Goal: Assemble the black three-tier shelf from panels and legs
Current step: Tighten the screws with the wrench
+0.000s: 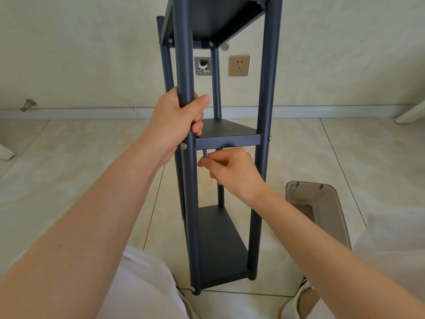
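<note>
Tightening under mid panel [227, 131]: front-left leg [184, 65] is gripped by L hand [177, 116]; hex key [205, 155] is pinched by R hand [232, 171]. Key is best kept fully seated, w/ shelf held upright.

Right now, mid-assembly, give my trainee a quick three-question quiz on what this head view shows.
1. True or false: the left hand grips the front leg above the middle panel.
2. What does the right hand pinch just under that panel? A) thin grey tool B) hammer C) paintbrush
3. How many tiers are fitted, counting that one?
Key: 1 true; 2 A; 3 three.
</note>
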A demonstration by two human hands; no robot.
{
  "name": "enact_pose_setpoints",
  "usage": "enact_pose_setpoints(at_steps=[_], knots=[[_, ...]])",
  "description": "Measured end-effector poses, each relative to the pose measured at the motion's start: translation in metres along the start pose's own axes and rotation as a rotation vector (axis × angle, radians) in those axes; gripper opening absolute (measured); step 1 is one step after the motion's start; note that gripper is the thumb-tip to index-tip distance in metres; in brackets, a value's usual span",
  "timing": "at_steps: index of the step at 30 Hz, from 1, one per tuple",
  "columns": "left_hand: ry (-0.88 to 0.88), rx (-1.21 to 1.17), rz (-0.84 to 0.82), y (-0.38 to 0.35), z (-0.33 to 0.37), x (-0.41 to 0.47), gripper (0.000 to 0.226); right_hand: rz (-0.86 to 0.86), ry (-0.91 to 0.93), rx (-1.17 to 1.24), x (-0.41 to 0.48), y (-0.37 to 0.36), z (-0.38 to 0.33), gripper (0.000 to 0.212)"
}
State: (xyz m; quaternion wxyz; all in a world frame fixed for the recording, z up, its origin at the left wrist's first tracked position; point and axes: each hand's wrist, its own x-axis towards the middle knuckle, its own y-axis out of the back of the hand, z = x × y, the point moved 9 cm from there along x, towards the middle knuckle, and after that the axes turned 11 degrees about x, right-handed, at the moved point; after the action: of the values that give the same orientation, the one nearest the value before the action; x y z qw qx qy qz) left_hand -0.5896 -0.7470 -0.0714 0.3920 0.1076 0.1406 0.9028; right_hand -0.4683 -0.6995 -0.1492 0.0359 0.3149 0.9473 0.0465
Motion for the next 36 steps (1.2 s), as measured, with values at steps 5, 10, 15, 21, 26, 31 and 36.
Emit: enact_pose_setpoints(at_steps=[5, 10, 15, 21, 26, 31, 36], knots=[[0.005, -0.014, -0.003, -0.002, 0.000, -0.001, 0.020, 0.058, 0.140, -0.103, 0.002, -0.002, -0.010, 0.026], [0.006, -0.010, 0.006, -0.001, -0.001, 0.001, 0.020, 0.117, 0.252, -0.100, 0.004, -0.006, -0.008, 0.025], [0.009, -0.016, 0.014, 0.000, -0.002, 0.002, 0.020, 0.215, 0.420, -0.127, 0.000, -0.009, -0.011, 0.022], [-0.001, -0.005, 0.022, -0.002, -0.002, 0.001, 0.019, 0.315, 0.506, -0.124, 0.000, -0.014, -0.007, 0.015], [-0.005, -0.002, 0.011, -0.001, -0.002, 0.001, 0.019, 0.344, 0.535, -0.110, -0.002, -0.013, -0.008, 0.009], [-0.013, 0.003, -0.007, -0.002, -0.001, 0.001, 0.019, 0.293, 0.468, -0.066, -0.002, -0.010, 0.001, 0.013], [-0.002, 0.000, -0.006, -0.001, -0.001, 0.003, 0.019, 0.205, 0.302, -0.067, -0.008, -0.006, 0.020, 0.017]])
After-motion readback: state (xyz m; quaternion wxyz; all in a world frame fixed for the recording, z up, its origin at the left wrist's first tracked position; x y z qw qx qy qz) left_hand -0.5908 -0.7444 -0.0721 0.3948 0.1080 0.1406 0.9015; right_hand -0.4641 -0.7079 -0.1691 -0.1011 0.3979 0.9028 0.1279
